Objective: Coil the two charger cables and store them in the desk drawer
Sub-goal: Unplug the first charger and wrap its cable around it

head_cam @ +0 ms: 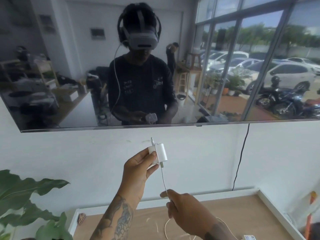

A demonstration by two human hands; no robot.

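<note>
My left hand (138,166) holds a white charger adapter (160,153) up in front of the wall, fingers curled round its left end. A loop of its thin white cable (163,179) lies over the adapter. The cable then drops from the plug end down to my right hand (181,207), which pinches it between thumb and fingers. Below that hand the cable trails in loose curves (166,229) onto the wooden desk top (242,217). No drawer is in view.
A large dark wall screen (52,75) hangs above and reflects the room and a person wearing a headset. A black cord (239,161) runs down the wall at the right. Green plant leaves (26,193) stand at the left. A small white box (249,237) lies at the desk's near edge.
</note>
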